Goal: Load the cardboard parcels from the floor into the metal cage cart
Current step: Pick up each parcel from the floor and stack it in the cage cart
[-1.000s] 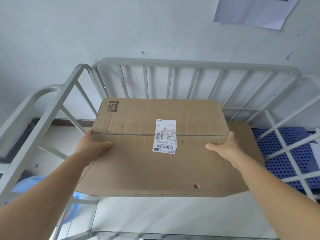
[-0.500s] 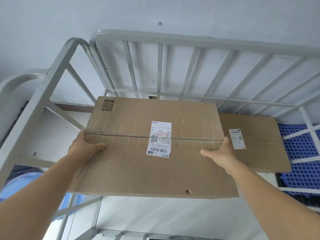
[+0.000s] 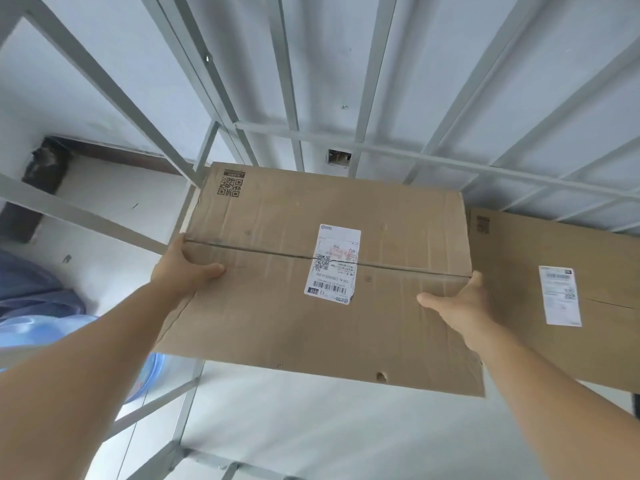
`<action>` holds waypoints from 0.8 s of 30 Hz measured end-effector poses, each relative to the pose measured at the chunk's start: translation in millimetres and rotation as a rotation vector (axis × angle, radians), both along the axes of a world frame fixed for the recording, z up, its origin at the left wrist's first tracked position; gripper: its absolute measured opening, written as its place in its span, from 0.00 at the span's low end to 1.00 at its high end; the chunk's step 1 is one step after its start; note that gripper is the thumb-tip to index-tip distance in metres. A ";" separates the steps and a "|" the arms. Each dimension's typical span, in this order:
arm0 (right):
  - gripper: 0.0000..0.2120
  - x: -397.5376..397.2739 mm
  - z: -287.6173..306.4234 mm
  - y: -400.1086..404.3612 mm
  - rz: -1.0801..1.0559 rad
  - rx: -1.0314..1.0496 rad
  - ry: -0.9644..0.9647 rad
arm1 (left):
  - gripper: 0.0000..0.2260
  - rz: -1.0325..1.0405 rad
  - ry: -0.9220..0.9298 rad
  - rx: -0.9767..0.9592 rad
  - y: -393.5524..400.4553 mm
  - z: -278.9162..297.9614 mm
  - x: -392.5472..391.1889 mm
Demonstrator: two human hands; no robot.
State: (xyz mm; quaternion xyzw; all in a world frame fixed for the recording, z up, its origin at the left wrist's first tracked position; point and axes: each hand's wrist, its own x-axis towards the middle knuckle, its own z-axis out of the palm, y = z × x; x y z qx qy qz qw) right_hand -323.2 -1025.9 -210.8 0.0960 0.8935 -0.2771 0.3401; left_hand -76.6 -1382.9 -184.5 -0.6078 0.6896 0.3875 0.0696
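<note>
I hold a flat cardboard parcel (image 3: 277, 306) with a white shipping label inside the grey metal cage cart (image 3: 367, 71). My left hand (image 3: 183, 271) grips the parcel's left edge, thumb lying on top. My right hand (image 3: 460, 306) grips its right edge the same way. The parcel hangs low over the cart's pale floor (image 3: 311, 427). A second cardboard parcel (image 3: 540, 258) with its own label lies in the cart right beside it, partly hidden behind my right hand.
The cart's barred back wall stands close behind the parcel, its left side frame (image 3: 104, 84) at the left. Outside the left frame lies a blue plastic water bottle (image 3: 41, 330). A white wall and dark baseboard (image 3: 114, 150) run behind.
The parcel has sunk deeper into the cart, toward its back left corner, and the view has tilted down. Both hands keep the same hold on its edges.
</note>
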 end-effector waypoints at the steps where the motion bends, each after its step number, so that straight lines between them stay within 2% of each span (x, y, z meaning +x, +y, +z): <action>1: 0.56 -2.9 -12.5 -3.9 -0.005 0.003 0.001 | 0.44 0.010 0.001 0.003 -4.3 -11.6 -3.5; 6: 0.56 -6.3 -64.6 -13.4 -0.060 0.021 0.015 | 0.41 0.006 -0.010 -0.002 -16.6 -57.9 -20.4; 10: 0.54 -3.9 -95.0 -15.0 -0.081 0.025 0.032 | 0.43 -0.011 -0.017 0.006 -21.8 -85.2 -26.1; 17: 0.53 -9.8 -125.9 -20.3 -0.079 0.021 0.068 | 0.38 -0.051 -0.013 -0.006 -26.6 -118.1 -31.3; 24: 0.48 -22.5 -150.6 -22.4 -0.044 0.067 0.113 | 0.40 -0.077 -0.014 -0.019 -25.6 -142.2 -49.1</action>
